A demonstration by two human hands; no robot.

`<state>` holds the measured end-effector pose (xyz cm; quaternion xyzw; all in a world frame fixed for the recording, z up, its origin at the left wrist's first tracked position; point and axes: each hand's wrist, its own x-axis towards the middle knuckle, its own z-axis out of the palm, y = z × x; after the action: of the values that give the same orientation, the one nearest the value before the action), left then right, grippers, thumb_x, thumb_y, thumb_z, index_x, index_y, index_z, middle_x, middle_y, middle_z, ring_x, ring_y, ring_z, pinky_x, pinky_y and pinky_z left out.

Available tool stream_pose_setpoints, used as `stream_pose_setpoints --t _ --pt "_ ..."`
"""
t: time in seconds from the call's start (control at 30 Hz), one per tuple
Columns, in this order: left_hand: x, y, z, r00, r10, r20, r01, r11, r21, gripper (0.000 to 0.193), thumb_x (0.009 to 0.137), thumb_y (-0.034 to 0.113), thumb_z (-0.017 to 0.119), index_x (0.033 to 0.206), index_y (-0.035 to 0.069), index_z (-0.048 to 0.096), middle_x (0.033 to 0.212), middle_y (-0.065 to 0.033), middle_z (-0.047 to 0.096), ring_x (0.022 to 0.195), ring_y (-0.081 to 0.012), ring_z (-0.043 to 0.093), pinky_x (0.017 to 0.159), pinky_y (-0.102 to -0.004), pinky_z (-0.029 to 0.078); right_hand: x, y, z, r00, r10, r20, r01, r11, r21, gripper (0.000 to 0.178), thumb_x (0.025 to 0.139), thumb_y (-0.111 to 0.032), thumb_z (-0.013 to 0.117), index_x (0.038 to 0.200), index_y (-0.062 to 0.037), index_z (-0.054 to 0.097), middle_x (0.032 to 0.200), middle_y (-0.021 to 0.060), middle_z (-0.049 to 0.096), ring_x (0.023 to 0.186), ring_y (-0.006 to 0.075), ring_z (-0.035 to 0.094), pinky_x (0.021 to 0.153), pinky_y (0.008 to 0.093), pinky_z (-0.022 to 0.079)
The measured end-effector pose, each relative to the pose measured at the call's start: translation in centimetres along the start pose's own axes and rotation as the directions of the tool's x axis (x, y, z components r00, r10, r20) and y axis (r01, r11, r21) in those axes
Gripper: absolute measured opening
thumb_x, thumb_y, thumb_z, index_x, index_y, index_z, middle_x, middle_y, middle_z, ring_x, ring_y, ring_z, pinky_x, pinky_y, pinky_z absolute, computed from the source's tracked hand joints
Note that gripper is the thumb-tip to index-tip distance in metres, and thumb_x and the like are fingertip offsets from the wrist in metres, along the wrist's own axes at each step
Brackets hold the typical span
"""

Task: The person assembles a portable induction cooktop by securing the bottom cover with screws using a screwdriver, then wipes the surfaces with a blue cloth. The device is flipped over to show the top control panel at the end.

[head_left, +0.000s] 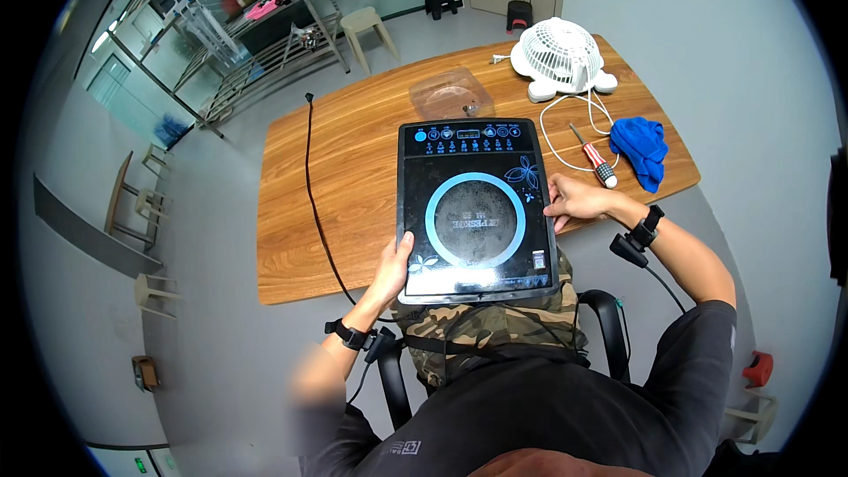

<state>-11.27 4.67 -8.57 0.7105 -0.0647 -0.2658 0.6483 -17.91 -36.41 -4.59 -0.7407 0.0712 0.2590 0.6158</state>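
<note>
A black induction cooktop (pixel 477 269) with a blue ring and blue flower prints is tilted between the near table edge and my lap. Its control panel points away from me. My left hand (pixel 389 270) grips the lower left side, thumb over the top edge and fingers hidden underneath. At the right side, my right hand (pixel 572 199) holds the edge with bent fingers. Right of it on the table lies a screwdriver (pixel 599 162) with a red, white and dark patterned handle, beside a crumpled blue cloth (pixel 639 148).
A white fan (pixel 562 55) with its cord lies at the far right of the wooden table (pixel 353 159). A shallow clear tray (pixel 452 94) holds small parts behind the cooktop. A black power cord (pixel 309 177) crosses the left side. Chair armrests (pixel 609 322) flank me.
</note>
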Motion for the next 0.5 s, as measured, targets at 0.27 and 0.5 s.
stream_pose_setpoints --t 0.27,0.5 --pt "1.6 0.3 -0.6 0.999 -0.031 -0.02 0.033 0.989 0.147 0.059 0.112 0.044 0.048 0.144 -0.005 0.056 0.132 -0.0099 0.066 0.116 -0.0166 0.061 0.103 -0.0318 0.047 2.1 -0.3 -1.3 1.0 -0.009 -0.017 0.007 0.997 -0.076 0.03 0.098 -0.001 0.068 0.112 0.0046 0.042 0.104 0.0086 0.055 0.09 0.0223 0.074 0.076 0.0289 0.068" --pt "2.9 -0.5 -1.9 1.0 0.009 -0.016 -0.005 0.967 0.254 0.058 0.112 0.044 0.049 0.144 -0.004 0.057 0.132 -0.0114 0.067 0.115 -0.0169 0.062 0.102 -0.032 0.048 1.8 -0.9 -1.4 0.999 -0.028 -0.041 0.028 1.0 0.011 0.026 0.098 -0.003 0.07 0.106 0.0021 0.045 0.097 0.0069 0.057 0.087 0.0183 0.073 0.075 0.0276 0.068"
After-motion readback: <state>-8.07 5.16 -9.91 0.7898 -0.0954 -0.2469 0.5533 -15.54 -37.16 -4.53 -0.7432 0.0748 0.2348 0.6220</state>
